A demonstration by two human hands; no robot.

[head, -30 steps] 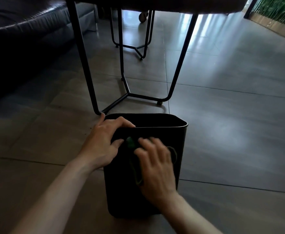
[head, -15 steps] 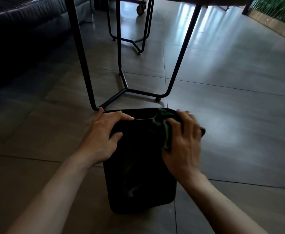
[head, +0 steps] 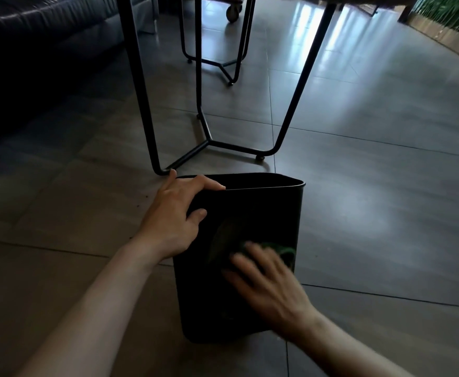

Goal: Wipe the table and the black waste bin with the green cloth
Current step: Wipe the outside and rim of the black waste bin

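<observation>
Half a second ago the right hand was up at the far right corner of the rim with the green cloth bunched in it; now it lies lower, fingers spread flat and motion-blurred, pressing the cloth against the near wall of the black waste bin, only a green edge showing past the fingertips; the left hand stays where it was, closed on the bin's near left corner, fingers curled over the rim and thumb on the outer wall; the bin stands on a floor of large grey-brown tiles with thin dark joints, pale light reflecting across them to the right; just behind the bin rise the black metal legs of the table; a dark sofa fills the upper left; green plants edge the upper right corner
</observation>
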